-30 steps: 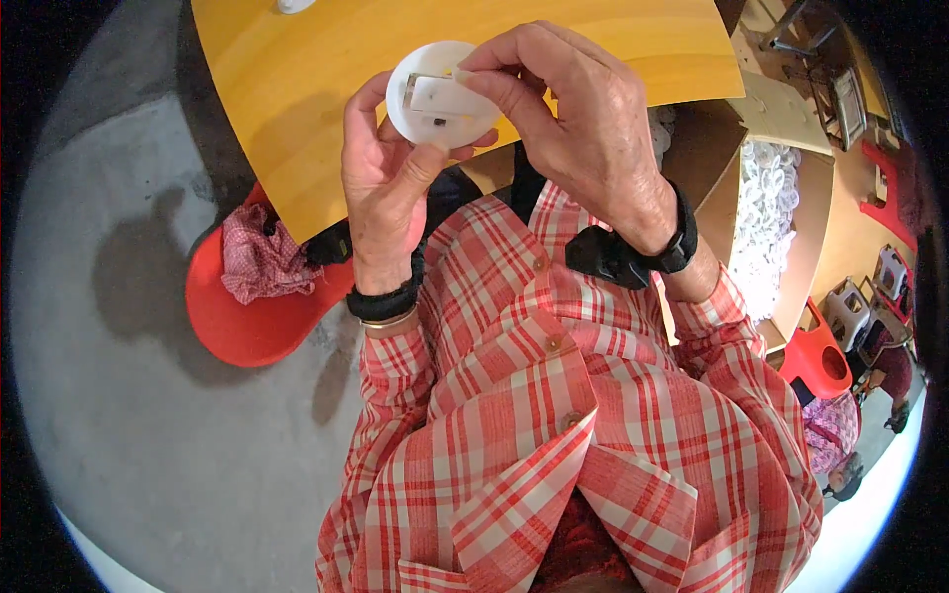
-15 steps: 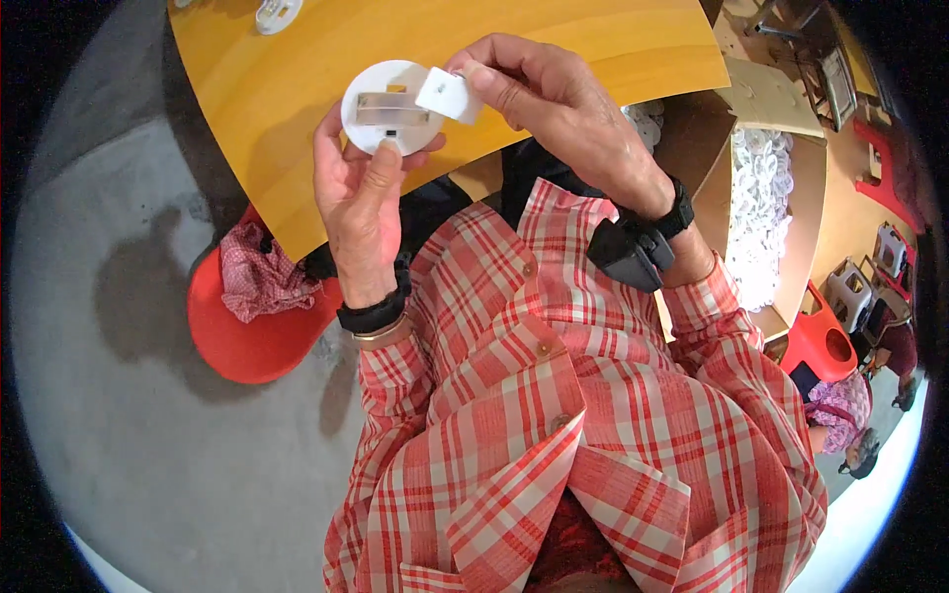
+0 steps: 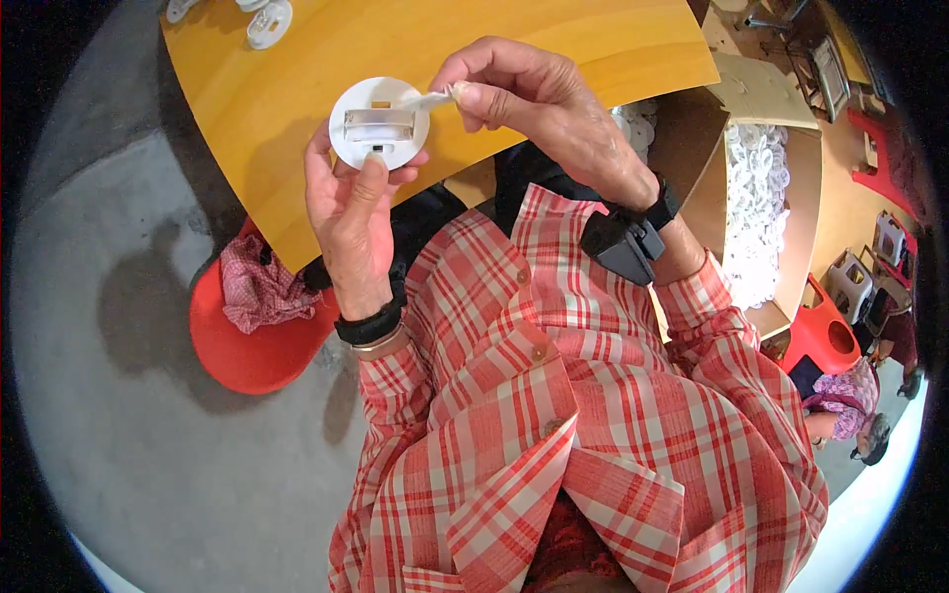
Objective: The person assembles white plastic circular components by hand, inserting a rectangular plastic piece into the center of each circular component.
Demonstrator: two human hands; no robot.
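Note:
My left hand (image 3: 351, 203) holds a round white plastic housing (image 3: 346, 99), thumb on its lower rim and fingers behind it. A rectangular recess, which looks like a battery compartment, faces up with metal contacts at its ends. Below the recess sits a small dark switch. In my right hand (image 3: 514, 94) a small white cover (image 3: 430, 100) is pinched between thumb and fingers. It is turned nearly edge-on, its left end close to the housing's upper right; whether they touch I cannot tell.
Several white plastic parts (image 3: 268, 24) lie at the yellow table's (image 3: 593, 49) far left. A cardboard box (image 3: 806, 208) of clear and white discs (image 3: 756, 212) stands at the right. A red stool (image 3: 252, 346) with a checked cloth (image 3: 259, 282) is at the left. Another person (image 3: 845, 400) sits far right.
My right hand has tilted the cover from face-on to nearly edge-on. The housing has shifted slightly left and down with my left hand. More white parts show at the table's far left.

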